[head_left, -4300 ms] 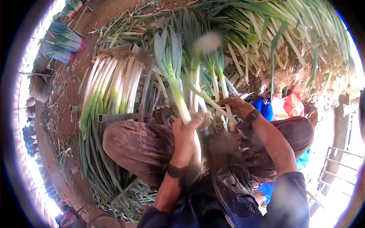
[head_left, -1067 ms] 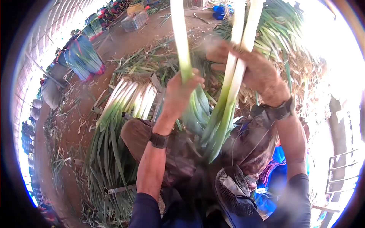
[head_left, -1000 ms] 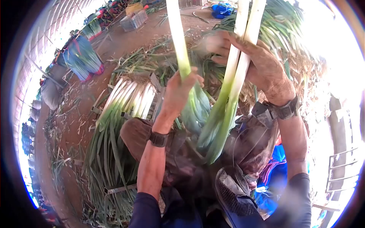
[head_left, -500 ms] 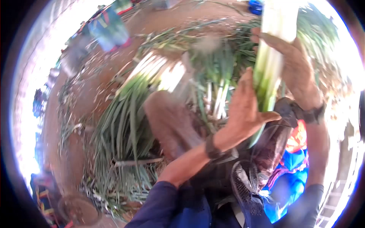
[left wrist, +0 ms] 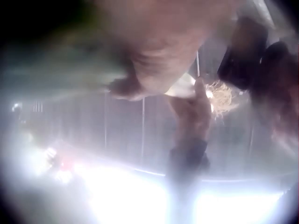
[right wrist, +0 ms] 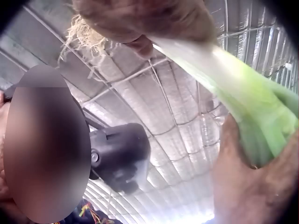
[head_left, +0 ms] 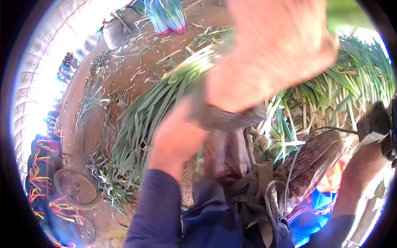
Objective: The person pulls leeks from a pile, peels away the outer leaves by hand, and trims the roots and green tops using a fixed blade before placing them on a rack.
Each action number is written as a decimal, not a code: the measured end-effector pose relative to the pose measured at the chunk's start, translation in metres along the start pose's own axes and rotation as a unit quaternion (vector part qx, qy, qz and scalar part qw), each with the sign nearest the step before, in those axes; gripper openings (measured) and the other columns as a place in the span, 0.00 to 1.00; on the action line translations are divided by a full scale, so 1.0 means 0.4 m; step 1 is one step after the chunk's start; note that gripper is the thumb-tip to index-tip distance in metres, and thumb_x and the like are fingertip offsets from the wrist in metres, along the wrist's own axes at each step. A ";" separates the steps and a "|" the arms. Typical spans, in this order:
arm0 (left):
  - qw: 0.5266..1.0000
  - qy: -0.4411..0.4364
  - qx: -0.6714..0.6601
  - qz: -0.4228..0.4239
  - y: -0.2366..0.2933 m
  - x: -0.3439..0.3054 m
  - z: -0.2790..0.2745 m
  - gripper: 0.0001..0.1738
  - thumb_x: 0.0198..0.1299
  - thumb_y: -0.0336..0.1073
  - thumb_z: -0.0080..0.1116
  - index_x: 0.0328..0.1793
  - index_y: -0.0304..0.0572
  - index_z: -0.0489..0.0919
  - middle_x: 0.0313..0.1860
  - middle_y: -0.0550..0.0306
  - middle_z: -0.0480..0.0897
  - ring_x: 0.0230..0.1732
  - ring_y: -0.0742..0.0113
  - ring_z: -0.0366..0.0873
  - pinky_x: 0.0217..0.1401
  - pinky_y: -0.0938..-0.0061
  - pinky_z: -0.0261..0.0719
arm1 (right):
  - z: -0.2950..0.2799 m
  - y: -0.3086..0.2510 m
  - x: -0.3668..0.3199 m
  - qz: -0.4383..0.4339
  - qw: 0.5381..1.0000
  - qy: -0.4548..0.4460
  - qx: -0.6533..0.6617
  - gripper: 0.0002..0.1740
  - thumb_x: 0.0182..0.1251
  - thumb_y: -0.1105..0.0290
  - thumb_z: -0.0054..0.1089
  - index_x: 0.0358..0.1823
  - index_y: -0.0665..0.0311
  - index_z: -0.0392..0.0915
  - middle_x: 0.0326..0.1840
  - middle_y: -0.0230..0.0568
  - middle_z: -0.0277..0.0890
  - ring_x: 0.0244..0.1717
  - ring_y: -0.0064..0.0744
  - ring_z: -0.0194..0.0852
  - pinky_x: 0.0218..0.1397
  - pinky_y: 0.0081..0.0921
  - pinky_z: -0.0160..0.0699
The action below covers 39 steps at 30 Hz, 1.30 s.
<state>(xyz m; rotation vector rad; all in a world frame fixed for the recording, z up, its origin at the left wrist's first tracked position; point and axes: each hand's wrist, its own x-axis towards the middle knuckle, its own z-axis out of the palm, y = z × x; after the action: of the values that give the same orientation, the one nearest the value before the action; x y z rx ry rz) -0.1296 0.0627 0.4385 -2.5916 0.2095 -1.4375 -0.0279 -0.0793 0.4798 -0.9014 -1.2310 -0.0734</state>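
Observation:
In the head view my left hand (head_left: 277,49) is raised close to the camera, its fingers blurred or cut off, with a green blur beyond it. The right wrist view shows a bundle of leeks (right wrist: 247,93) aslant. My right hand (right wrist: 149,18) grips its white end, near the roots (right wrist: 86,42); my left hand (right wrist: 257,186) curls round the green part. The left wrist view, blurred, has my left hand (left wrist: 163,56) at the top and my right hand (left wrist: 194,114) around the white end. In the head view only my right forearm (head_left: 364,173) shows.
Trimmed leeks (head_left: 153,111) lie to the left of my knees, and a large leek pile (head_left: 351,78) to the right. Tied bundles (head_left: 165,16) stand beyond. A round metal disc (head_left: 77,188) and a blue bag (head_left: 310,215) lie low at the sides.
My left hand has risen from beside the bundle and now curls round its green part. My right hand has left the head view, still holding the white end. The head view has shifted.

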 end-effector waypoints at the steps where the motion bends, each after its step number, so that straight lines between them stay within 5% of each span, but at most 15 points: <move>1: 0.986 -0.035 0.130 0.103 -0.040 -0.005 -0.042 0.30 0.44 0.37 0.68 0.57 0.43 0.75 0.25 0.54 0.80 0.26 0.56 0.81 0.28 0.62 0.79 | 0.017 0.012 0.008 0.001 1.000 -0.010 0.015 0.26 0.71 0.59 0.57 0.66 0.65 0.72 0.63 0.54 0.75 0.64 0.43 0.75 0.71 0.40 0.70; 6: 0.892 0.266 0.338 0.137 -0.257 0.000 -0.273 0.26 0.61 0.30 0.63 0.64 0.38 0.71 0.39 0.56 0.85 0.23 0.69 0.80 0.20 0.83 0.82 | 0.161 0.141 -0.033 0.080 0.983 -0.122 0.108 0.26 0.73 0.58 0.55 0.68 0.63 0.72 0.64 0.56 0.74 0.66 0.45 0.73 0.75 0.42 0.66; 8: 0.956 -0.067 0.281 0.056 -0.312 -0.071 -0.417 0.25 0.62 0.28 0.59 0.66 0.40 0.70 0.34 0.57 0.84 0.21 0.73 0.78 0.17 0.85 0.80 | 0.256 0.256 -0.112 0.113 0.963 -0.201 0.140 0.26 0.73 0.58 0.54 0.69 0.62 0.72 0.64 0.57 0.73 0.67 0.46 0.72 0.76 0.43 0.64; 10: 0.921 -0.130 0.366 -0.036 -0.359 -0.146 -0.467 0.28 0.54 0.33 0.64 0.63 0.45 0.73 0.35 0.55 0.85 0.27 0.63 0.82 0.26 0.71 0.82 | 0.380 0.450 -0.260 0.080 0.945 -0.256 0.189 0.26 0.74 0.58 0.54 0.69 0.61 0.71 0.64 0.58 0.72 0.67 0.47 0.72 0.77 0.43 0.63; 11: 0.874 -0.179 0.434 -0.123 -0.386 -0.192 -0.480 0.31 0.47 0.38 0.69 0.61 0.51 0.75 0.35 0.52 0.86 0.33 0.54 0.86 0.35 0.58 0.84 | 0.456 0.493 -0.294 0.391 0.823 -0.337 0.237 0.31 0.69 0.60 0.60 0.67 0.72 0.68 0.66 0.61 0.69 0.67 0.49 0.69 0.77 0.43 0.62; 13: 0.861 -0.275 0.331 -0.272 -0.469 -0.296 -0.503 0.32 0.49 0.39 0.69 0.63 0.52 0.74 0.40 0.50 0.87 0.39 0.51 0.87 0.41 0.56 0.85 | 0.578 0.457 -0.424 0.597 0.765 -0.207 0.122 0.28 0.67 0.62 0.62 0.58 0.79 0.70 0.62 0.60 0.71 0.64 0.47 0.70 0.71 0.42 0.69; 14: 0.864 -0.289 0.343 -0.229 -0.453 -0.336 -0.506 0.34 0.48 0.38 0.70 0.64 0.54 0.73 0.40 0.47 0.86 0.40 0.48 0.86 0.41 0.57 0.84 | 0.621 0.487 -0.483 0.618 0.735 -0.246 0.131 0.27 0.66 0.63 0.63 0.55 0.80 0.70 0.57 0.58 0.73 0.60 0.46 0.71 0.67 0.41 0.72; 17: 0.790 -0.419 0.311 -0.322 -0.469 -0.435 -0.492 0.36 0.43 0.35 0.70 0.64 0.53 0.73 0.43 0.46 0.86 0.42 0.48 0.85 0.44 0.59 0.83 | 0.734 0.553 -0.601 0.589 0.720 -0.239 0.279 0.24 0.61 0.69 0.66 0.51 0.80 0.69 0.47 0.50 0.74 0.51 0.42 0.73 0.56 0.38 0.77; 21: 0.711 -0.535 0.215 -0.403 -0.504 -0.514 -0.362 0.42 0.36 0.34 0.71 0.65 0.53 0.73 0.44 0.47 0.86 0.44 0.50 0.84 0.47 0.61 0.82 | 0.763 0.468 -0.509 0.382 0.858 -0.206 0.274 0.18 0.60 0.74 0.60 0.50 0.76 0.71 0.44 0.43 0.75 0.48 0.37 0.72 0.51 0.35 0.76; 23: 0.706 -0.549 0.194 -0.402 -0.525 -0.537 -0.260 0.41 0.35 0.36 0.71 0.64 0.53 0.74 0.44 0.48 0.86 0.45 0.51 0.84 0.49 0.60 0.82 | 0.787 0.469 -0.488 0.469 0.778 -0.135 0.396 0.24 0.59 0.74 0.59 0.56 0.76 0.70 0.50 0.51 0.78 0.52 0.38 0.75 0.55 0.34 0.77; 25: 0.699 -0.569 0.146 -0.409 -0.543 -0.551 -0.139 0.41 0.33 0.39 0.72 0.62 0.53 0.76 0.45 0.50 0.86 0.48 0.51 0.83 0.52 0.59 0.80 | 0.851 0.577 -0.548 0.444 0.800 -0.338 0.219 0.34 0.65 0.66 0.60 0.68 0.77 0.62 0.65 0.61 0.71 0.63 0.44 0.72 0.68 0.36 0.70; 29: 0.684 -0.598 0.136 -0.396 -0.552 -0.573 0.133 0.27 0.45 0.39 0.63 0.56 0.44 0.79 0.45 0.43 0.87 0.51 0.45 0.85 0.55 0.57 0.82 | 0.699 0.536 -0.496 0.261 0.855 -0.447 0.033 0.38 0.67 0.58 0.60 0.69 0.79 0.59 0.67 0.68 0.68 0.68 0.57 0.69 0.71 0.39 0.67; 31: 0.690 -0.601 0.137 -0.379 -0.561 -0.598 0.257 0.23 0.49 0.37 0.60 0.53 0.41 0.79 0.46 0.42 0.86 0.49 0.44 0.85 0.52 0.55 0.83 | 0.584 0.484 -0.452 0.240 0.879 -0.393 0.121 0.34 0.70 0.61 0.55 0.66 0.83 0.61 0.67 0.72 0.64 0.71 0.62 0.62 0.75 0.42 0.62; 36: 0.738 -0.585 0.105 -0.321 -0.559 -0.674 0.403 0.22 0.56 0.39 0.59 0.56 0.37 0.76 0.43 0.39 0.84 0.44 0.43 0.85 0.45 0.52 0.82 | 0.222 0.521 -0.325 0.231 0.849 -0.450 0.156 0.36 0.77 0.56 0.52 0.73 0.79 0.57 0.70 0.64 0.64 0.69 0.54 0.68 0.78 0.38 0.60; 39: 0.768 -0.559 0.090 -0.299 -0.507 -0.698 0.374 0.28 0.56 0.43 0.62 0.59 0.34 0.72 0.39 0.38 0.82 0.40 0.41 0.84 0.39 0.52 0.81 | 0.011 0.679 -0.321 0.368 0.859 -0.297 0.198 0.32 0.76 0.55 0.52 0.72 0.71 0.64 0.69 0.58 0.70 0.66 0.48 0.74 0.73 0.38 0.68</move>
<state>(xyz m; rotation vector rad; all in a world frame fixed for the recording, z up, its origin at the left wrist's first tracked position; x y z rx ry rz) -0.1409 0.3297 0.1739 -2.9143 -0.9099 0.2579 0.0569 0.0520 0.2231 -1.0013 -1.3006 1.1110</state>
